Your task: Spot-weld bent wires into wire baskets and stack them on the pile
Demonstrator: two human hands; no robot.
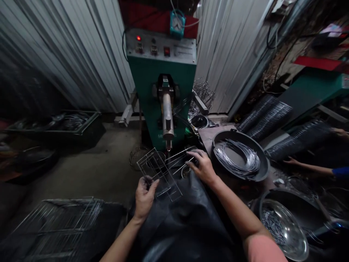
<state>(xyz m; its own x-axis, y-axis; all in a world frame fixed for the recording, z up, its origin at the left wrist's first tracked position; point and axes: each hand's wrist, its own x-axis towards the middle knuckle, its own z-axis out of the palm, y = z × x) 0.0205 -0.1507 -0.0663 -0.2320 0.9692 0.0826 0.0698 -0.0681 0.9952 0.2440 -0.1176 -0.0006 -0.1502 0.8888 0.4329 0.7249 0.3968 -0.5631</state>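
Note:
A thin wire frame (163, 178) of crossed rods hangs over my lap, below the welding machine's electrode tip (169, 140). My left hand (145, 194) is closed around the frame's lower left side, thumb pressed toward the fingers. At the frame's upper right, my right hand (201, 164) has its fingers bent onto the wires. The green spot welding machine (147, 91) stands straight ahead, a red lamp lit on its panel. A dark apron (185, 218) covers my lap.
On the right are a black pan (264, 167) with a bundle of curved wires (237, 156) and a shiny metal bowl (296, 233) of small metal pieces. Finished-looking wire frames (60, 225) are stacked lower left. A co-worker's hand (291, 161) reaches in at far right.

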